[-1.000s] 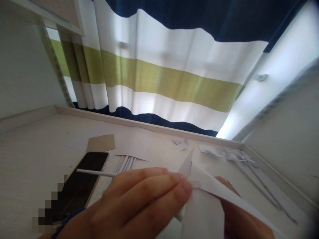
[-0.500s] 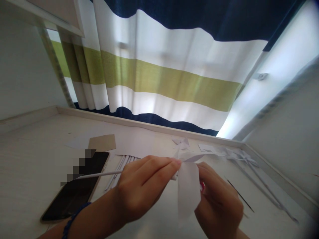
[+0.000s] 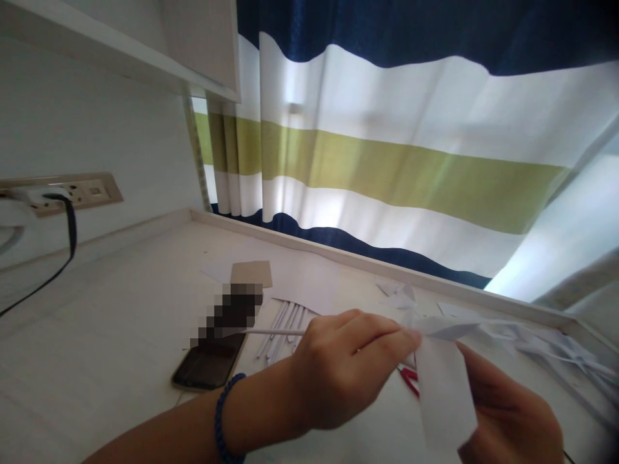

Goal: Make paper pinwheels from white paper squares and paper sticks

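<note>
My left hand (image 3: 351, 367) is closed, its fingertips pinching the middle of a white paper pinwheel (image 3: 442, 386). A thin white paper stick (image 3: 273, 332) passes through the same hand and sticks out to the left. On the pinwheel's right side is my right hand (image 3: 512, 406), curled against a broad folded blade; the blade hides part of its fingers. Beneath the hands, a red scissors handle (image 3: 410, 379) shows on the table. Several rolled paper sticks (image 3: 285, 322) lie behind my left wrist.
A phone (image 3: 213, 361) lies left of my hands, near a brown card (image 3: 252, 273) and white paper sheets (image 3: 314, 277). Folded paper pieces (image 3: 399, 296) and pinwheels on sticks (image 3: 556, 351) lie at the back right. A cable hangs from the wall socket (image 3: 91, 191).
The view has swung left, bringing the wall socket in and shifting everything rightward. The pinwheel stays between both hands. More of the scissors handle shows.
</note>
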The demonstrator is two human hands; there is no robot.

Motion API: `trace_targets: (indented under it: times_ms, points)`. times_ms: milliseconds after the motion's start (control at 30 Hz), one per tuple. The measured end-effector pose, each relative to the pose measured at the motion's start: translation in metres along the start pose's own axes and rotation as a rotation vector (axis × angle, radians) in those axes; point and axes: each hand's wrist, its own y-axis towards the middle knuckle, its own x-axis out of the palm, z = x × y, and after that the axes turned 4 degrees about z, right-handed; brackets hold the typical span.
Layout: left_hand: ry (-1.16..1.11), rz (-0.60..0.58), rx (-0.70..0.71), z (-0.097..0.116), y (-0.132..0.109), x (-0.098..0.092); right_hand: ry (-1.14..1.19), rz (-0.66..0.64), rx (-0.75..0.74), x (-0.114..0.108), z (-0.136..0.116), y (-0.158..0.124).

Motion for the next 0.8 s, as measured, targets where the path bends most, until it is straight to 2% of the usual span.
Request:
trace_targets:
  times_ms: [100,167,233,367,467,533,633,800]
  points:
    - [-0.034,-0.031,-0.049,-0.001,0.0,0.0,-0.063,0.0,-0.014,-0.002,0.004,0.002]
    - [-0.121,-0.036,-0.137,-0.002,0.002,0.0,-0.085,-0.005,-0.031,-0.002,0.005,0.003]
    - [-0.251,-0.033,-0.31,-0.003,0.006,-0.001,-0.103,0.026,-0.033,-0.003,0.003,0.004]
    - [-0.478,-0.008,-0.741,-0.005,0.014,-0.003,-0.069,0.146,-0.002,-0.005,-0.005,0.007]
    - [-0.708,0.01,-0.941,-0.006,0.017,-0.002,0.01,0.251,0.018,-0.008,-0.009,0.01]
    - [-0.821,-0.006,-1.025,-0.007,0.017,-0.001,0.074,0.287,0.039,-0.011,-0.009,0.012]
    - [-0.876,-0.024,-1.114,-0.01,0.017,0.0,0.153,0.321,0.052,-0.015,-0.005,0.016]
    - [-0.971,-0.041,-1.178,-0.012,0.018,0.001,0.209,0.285,0.005,-0.017,0.003,0.022]
